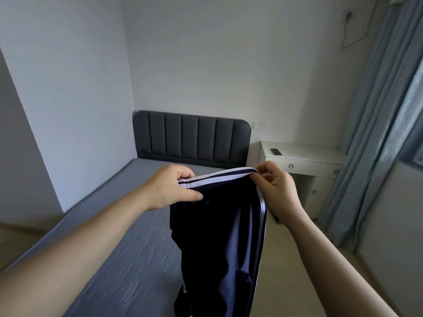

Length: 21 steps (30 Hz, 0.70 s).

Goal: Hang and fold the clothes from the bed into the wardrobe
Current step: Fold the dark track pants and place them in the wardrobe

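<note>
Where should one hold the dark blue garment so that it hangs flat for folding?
Probably the white-striped top edge, at its two ends, one hand from each side. The left hand and right hand pinch it there, and the dark blue garment hangs freely below them.

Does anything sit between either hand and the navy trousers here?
Nothing visible: left hand and right hand both grip the trousers by the striped top edge, held up over the bed. The wardrobe is out of view.
</note>
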Tool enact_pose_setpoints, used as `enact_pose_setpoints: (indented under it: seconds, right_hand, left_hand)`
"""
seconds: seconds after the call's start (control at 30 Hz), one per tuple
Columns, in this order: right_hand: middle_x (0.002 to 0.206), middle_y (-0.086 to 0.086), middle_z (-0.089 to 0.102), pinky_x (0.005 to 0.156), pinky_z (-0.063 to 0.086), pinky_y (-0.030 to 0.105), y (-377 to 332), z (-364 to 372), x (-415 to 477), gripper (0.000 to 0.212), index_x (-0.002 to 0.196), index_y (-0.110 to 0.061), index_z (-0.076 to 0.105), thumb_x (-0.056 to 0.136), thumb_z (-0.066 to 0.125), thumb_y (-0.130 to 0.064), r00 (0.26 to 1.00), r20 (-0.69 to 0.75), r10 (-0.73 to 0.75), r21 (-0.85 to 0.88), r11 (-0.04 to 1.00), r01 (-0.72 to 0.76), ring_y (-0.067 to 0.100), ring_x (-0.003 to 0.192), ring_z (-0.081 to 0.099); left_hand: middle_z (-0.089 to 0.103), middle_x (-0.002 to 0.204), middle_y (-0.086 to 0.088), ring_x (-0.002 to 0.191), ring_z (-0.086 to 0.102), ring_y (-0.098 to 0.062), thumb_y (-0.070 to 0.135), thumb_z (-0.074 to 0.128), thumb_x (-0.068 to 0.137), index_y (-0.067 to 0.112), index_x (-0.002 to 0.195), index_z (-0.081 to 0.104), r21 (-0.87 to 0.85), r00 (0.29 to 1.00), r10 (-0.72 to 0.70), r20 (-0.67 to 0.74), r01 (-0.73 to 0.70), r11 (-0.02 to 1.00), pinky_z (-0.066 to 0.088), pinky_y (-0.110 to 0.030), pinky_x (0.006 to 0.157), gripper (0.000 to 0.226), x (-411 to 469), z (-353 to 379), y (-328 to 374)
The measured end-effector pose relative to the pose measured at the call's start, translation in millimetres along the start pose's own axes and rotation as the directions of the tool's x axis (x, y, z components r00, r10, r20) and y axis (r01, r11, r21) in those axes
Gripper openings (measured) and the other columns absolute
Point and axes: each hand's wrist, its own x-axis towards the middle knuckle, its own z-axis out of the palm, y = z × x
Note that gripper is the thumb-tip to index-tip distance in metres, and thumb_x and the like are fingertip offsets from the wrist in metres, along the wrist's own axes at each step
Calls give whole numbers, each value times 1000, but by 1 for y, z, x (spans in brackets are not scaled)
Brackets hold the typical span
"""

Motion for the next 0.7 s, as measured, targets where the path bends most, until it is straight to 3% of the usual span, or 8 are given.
enact_pose_setpoints:
  seconds: [0.1, 0.2, 0.3, 0.4, 0.47, 0.53, 0.6, 0.7]
  right_hand:
    - [65, -22, 63, 57, 41, 7, 6, -5, 1, 16, 77, -30, 62, 87, 68, -19, 999, 7, 43, 20, 999, -43, -6, 59, 55]
    - [72, -11, 65, 64, 46, 18, 12, -12, -1, 7, 84, -26, 65, 87, 68, -21, 975, 181, 126, -31, 992, -122, 3, 66, 57]
    - [88, 2, 70, 60, 47, 13, 12, -14, -11, 15, 93, -25, 68, 87, 67, -12, 920, 367, 139, -4, 989, -147, 6, 70, 63]
    - [102, 4, 73, 76, 53, 20, 2, -12, -19, 19, 109, -21, 68, 90, 67, -17, 829, 552, 95, 171, 959, -224, 17, 93, 70]
    - [103, 10, 72, 81, 57, 31, -6, -10, -18, 20, 109, -15, 68, 92, 65, -23, 853, 519, 50, 233, 952, -198, 24, 97, 70]
    - [101, 18, 70, 85, 53, 43, -13, -11, -13, 16, 104, -10, 69, 94, 60, -20, 929, 371, 10, 296, 947, -129, 26, 93, 68]
    - [100, 19, 70, 84, 51, 45, -22, -13, -9, 16, 102, -11, 69, 96, 56, -20, 966, 259, 4, 369, 924, -103, 25, 90, 65]
    - [99, 17, 69, 83, 50, 44, -34, -19, 1, 22, 100, -15, 69, 91, 55, -30, 980, 201, -2, 411, 908, -83, 25, 90, 63]
  left_hand:
    - [71, 67, 2, 60, 61, -4, 26, 88, 63, 18, 72, 72, -169, 987, 28, -155, -55, 984, 46, -15, 59, 20, -2, 2, 7]
    - [74, 77, 1, 74, 69, -10, 25, 89, 58, 18, 77, 73, -360, 951, 1, -310, -119, 926, 55, -24, 73, 26, 4, 2, 20]
    - [70, 77, 6, 73, 64, -8, 28, 88, 61, 21, 81, 67, -293, 945, 27, -326, -128, 948, 54, -25, 71, 29, 13, 1, 35]
    - [63, 82, 11, 70, 56, 2, 32, 82, 71, 24, 88, 60, -140, 961, 132, -243, -169, 976, 45, -11, 63, 29, 19, 1, 52]
    - [61, 85, 13, 71, 54, 6, 33, 79, 75, 27, 94, 57, -55, 968, 194, -160, -205, 977, 42, -6, 62, 29, 22, 1, 65]
    - [62, 88, 13, 72, 55, 7, 31, 79, 76, 27, 99, 57, -72, 977, 190, -101, -198, 978, 43, -7, 65, 32, 22, 1, 71]
    - [65, 91, 8, 76, 59, 2, 28, 83, 71, 26, 103, 58, -137, 989, 135, -56, -142, 980, 49, -13, 71, 41, 18, 4, 67]
    - [69, 100, 2, 88, 63, -4, 7, 83, 70, 17, 112, 59, -360, 994, 83, 72, -52, 932, 53, -18, 79, 49, 8, 19, 51]
